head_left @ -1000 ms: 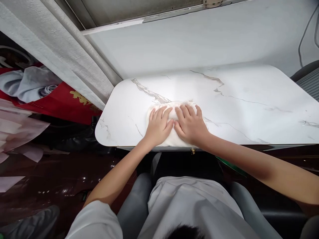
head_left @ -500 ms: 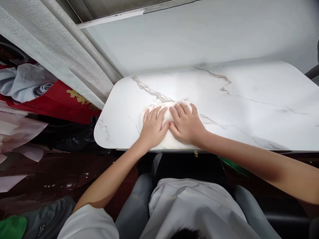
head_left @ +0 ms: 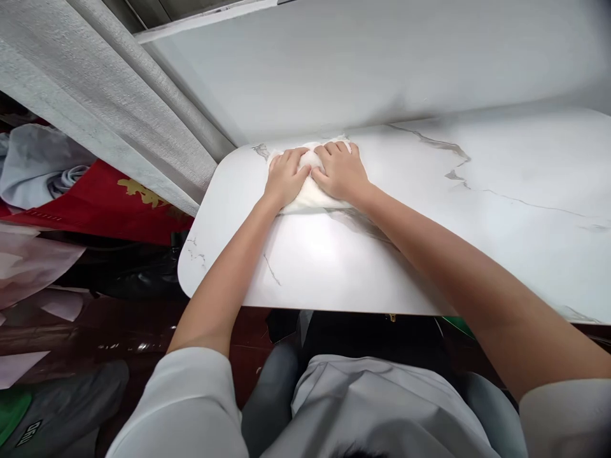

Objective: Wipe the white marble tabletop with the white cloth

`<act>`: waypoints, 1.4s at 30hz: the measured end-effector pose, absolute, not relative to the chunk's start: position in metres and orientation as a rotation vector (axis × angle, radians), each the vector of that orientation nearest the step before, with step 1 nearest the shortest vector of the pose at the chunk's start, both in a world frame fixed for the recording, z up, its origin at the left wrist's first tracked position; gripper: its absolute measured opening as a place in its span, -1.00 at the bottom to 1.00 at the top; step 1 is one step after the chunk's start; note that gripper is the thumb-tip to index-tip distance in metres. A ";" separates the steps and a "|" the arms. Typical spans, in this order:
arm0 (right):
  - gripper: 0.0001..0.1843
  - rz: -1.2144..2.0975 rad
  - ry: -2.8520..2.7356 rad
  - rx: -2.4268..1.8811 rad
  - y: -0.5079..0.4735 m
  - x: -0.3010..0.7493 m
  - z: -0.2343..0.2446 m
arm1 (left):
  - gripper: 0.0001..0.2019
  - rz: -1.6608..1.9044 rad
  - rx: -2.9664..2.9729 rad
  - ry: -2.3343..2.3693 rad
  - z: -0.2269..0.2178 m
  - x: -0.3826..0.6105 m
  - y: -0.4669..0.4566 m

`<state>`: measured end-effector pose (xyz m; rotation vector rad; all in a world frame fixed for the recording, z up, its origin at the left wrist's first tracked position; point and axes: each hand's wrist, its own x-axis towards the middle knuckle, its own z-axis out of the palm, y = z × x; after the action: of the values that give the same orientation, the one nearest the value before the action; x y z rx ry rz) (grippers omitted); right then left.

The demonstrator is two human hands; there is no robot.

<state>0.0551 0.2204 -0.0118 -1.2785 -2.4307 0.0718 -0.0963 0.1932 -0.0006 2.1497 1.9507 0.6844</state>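
A thick folded white cloth [head_left: 312, 194] lies near the back edge of a white marble-patterned table [head_left: 324, 267]. On its left half rests my left hand [head_left: 287, 175], palm down, fingers curled over the far part of the cloth. My right hand [head_left: 341, 168] grips the right half in the same way. Both thumbs point inward and nearly meet over the middle of the cloth. Most of the fabric beneath the palms is hidden. Both arms are stretched forward across the table.
A grey-white wall panel [head_left: 344, 63] rises right behind the table. At the left stands a pale textured post [head_left: 143, 95]. Beyond it are a red bag [head_left: 109, 203] with gold marks and some grey fabric [head_left: 42, 159]. My legs are under the front edge.
Both hands have pushed the cloth away from me, from the table's front edge to near the back edge. The arms are straighter, and the view has shifted slightly.
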 end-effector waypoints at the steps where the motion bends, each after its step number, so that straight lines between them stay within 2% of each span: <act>1: -0.53 0.074 -2.432 -1.275 0.229 0.053 -0.013 | -0.59 0.701 2.136 1.954 -0.001 -0.098 0.201; 14: -0.43 0.035 -2.338 -1.332 0.297 0.027 -0.016 | -0.67 0.869 2.071 1.945 -0.008 -0.121 0.277; 19: -0.54 -0.016 -2.354 -1.448 0.301 0.021 -0.009 | -0.66 0.889 2.068 1.924 -0.006 -0.123 0.287; 22: -0.53 -0.034 -2.364 -1.441 0.301 0.020 -0.009 | -0.66 0.872 2.050 1.929 -0.004 -0.122 0.286; 32: -0.45 -0.091 -2.455 -1.394 0.270 0.025 -0.015 | -0.62 0.857 2.111 1.927 -0.008 -0.123 0.253; 42: -0.51 -0.051 -2.418 -1.303 0.170 0.028 -0.015 | -0.57 0.694 2.144 1.941 0.003 -0.122 0.148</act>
<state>0.0276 0.1701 -0.0152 -1.3032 -2.4176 -0.0507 -0.1215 0.1485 0.0025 2.1441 1.9415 0.6942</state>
